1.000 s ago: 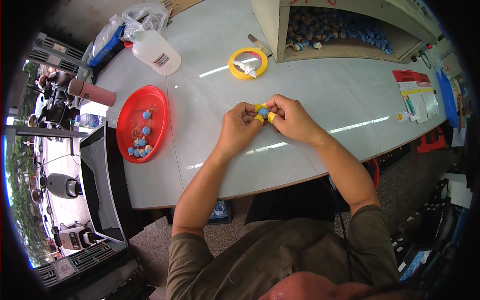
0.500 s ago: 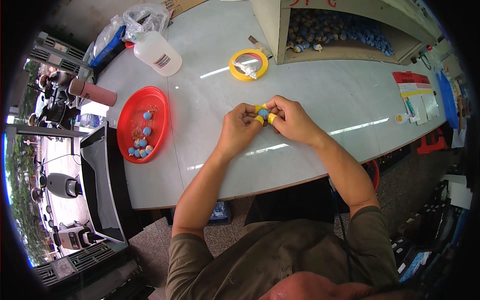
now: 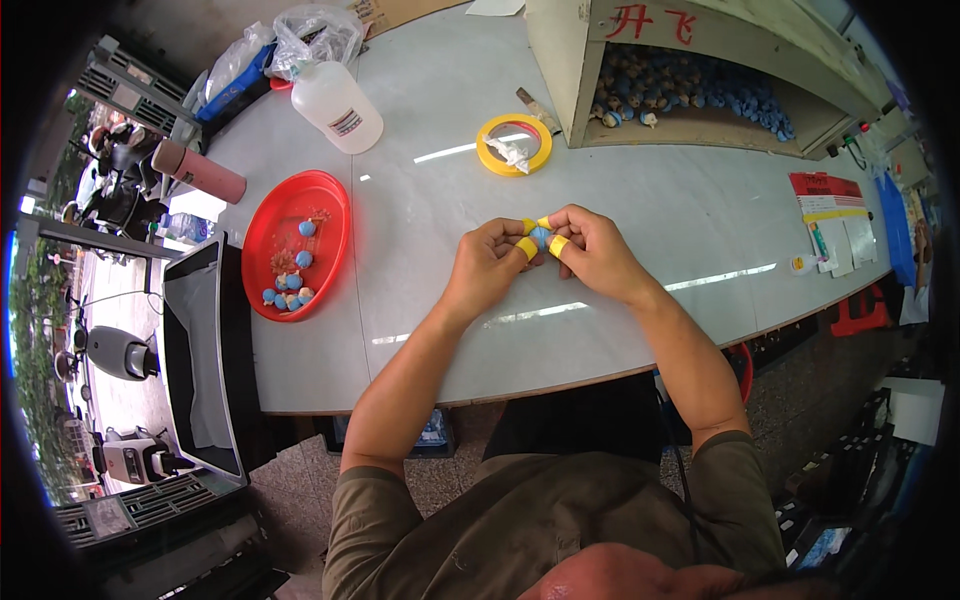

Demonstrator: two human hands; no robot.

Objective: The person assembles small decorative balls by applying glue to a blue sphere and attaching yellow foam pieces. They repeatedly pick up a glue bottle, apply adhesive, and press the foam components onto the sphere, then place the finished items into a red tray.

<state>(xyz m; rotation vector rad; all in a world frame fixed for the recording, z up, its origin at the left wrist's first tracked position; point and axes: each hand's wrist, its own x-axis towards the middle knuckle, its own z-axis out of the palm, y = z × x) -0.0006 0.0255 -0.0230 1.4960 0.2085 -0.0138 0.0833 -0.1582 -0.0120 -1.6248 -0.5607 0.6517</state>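
Note:
Above the table, my left hand (image 3: 482, 268) and my right hand (image 3: 602, 258) meet with their fingertips closed around a small blue piece (image 3: 541, 237). Yellow tape wraps the thumbs and index fingertips of both hands. Most of the piece is hidden by the fingers, so its full shape does not show. To the left, a red round tray (image 3: 345, 222) holds several small blue-and-cream ball-shaped pieces (image 3: 304, 259), most of them gathered near its front side.
Beyond my hands lies a yellow tape roll (image 3: 543, 156) with crumpled white material on it, beside a flat blade tool (image 3: 535, 106). A translucent jug (image 3: 350, 105) and pink bottle (image 3: 205, 172) stand left. An open-fronted box (image 3: 565, 75) holds many blue pieces.
The whole view has shifted slightly, so the table's things sit a little differently in it. Both hands stay together on the blue piece, with a small change in the fingers' position.

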